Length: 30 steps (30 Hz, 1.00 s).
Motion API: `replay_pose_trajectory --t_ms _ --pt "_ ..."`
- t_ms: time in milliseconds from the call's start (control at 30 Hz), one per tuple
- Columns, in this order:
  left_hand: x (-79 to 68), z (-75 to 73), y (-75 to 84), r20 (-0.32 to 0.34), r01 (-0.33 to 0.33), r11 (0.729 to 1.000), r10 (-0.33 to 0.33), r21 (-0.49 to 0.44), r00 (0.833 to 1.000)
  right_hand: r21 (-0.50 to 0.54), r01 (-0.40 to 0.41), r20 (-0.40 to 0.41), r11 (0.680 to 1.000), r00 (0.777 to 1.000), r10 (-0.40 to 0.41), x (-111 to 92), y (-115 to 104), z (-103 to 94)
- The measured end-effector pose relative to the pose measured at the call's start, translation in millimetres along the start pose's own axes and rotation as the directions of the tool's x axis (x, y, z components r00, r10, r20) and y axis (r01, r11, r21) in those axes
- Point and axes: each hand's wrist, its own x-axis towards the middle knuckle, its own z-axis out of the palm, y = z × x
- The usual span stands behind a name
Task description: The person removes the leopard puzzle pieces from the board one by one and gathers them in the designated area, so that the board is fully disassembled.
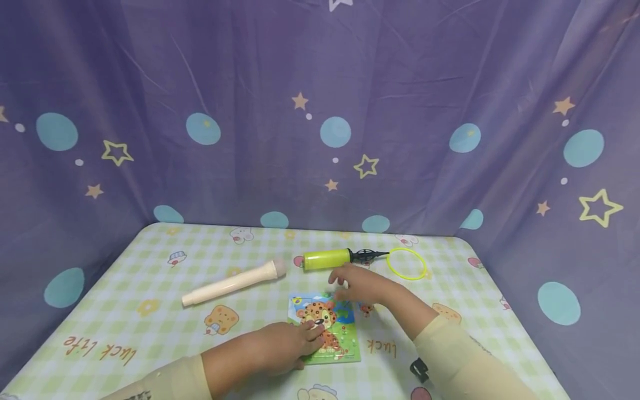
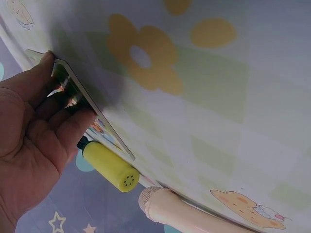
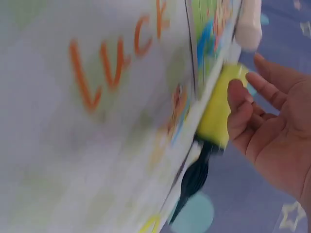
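Observation:
A flat, square picture board [image 1: 346,340] with a spotted leopard cub on it lies on the table near its front. My left hand [image 1: 285,345] rests on its lower left part, fingers spread over the picture; in the left wrist view the thumb touches the board's edge [image 2: 77,83]. Over the board's upper right corner hovers my right hand [image 1: 362,284], fingers loosely bent and holding nothing. Just beyond that hand lies a yellow-green hand pump [image 1: 326,259] with a black nozzle end, which the right wrist view shows behind the fingers.
A cream toy microphone [image 1: 232,285] lies slanted left of the board. At the pump's nozzle tip is a thin yellow ring [image 1: 425,270]. A small black object [image 1: 419,369] sits beside the right sleeve. The checked tablecloth [image 1: 165,344] ends at a purple curtain [image 1: 260,166].

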Motion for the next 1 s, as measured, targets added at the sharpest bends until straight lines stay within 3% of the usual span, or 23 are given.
replay_pose_trajectory --t_ms 100,267,767,867,1000 --pt "0.9 0.9 -0.9 -0.008 -0.010 1.000 0.010 0.017 1.000 0.003 0.058 0.061 0.998 0.996 -0.058 6 -13 12.3" --pt "2.3 1.4 -0.8 -0.015 -0.008 1.000 0.008 0.004 1.000 -0.027 0.056 0.112 0.998 0.992 -0.053 12 -22 29.2" --pt "-0.3 -0.1 0.6 -0.015 0.008 1.000 -0.009 -0.007 1.000 0.021 0.021 0.086 1.000 0.996 -0.023 16 -21 39.4" --pt "-0.5 -0.2 1.0 -0.012 0.012 1.000 -0.012 -0.006 1.000 -0.006 0.024 0.078 1.000 0.997 -0.024 16 -23 39.4" --pt "-0.5 -0.7 0.7 -0.005 0.010 1.000 -0.010 0.003 1.000 -0.139 0.064 0.048 0.988 0.997 -0.058 15 -25 38.5"
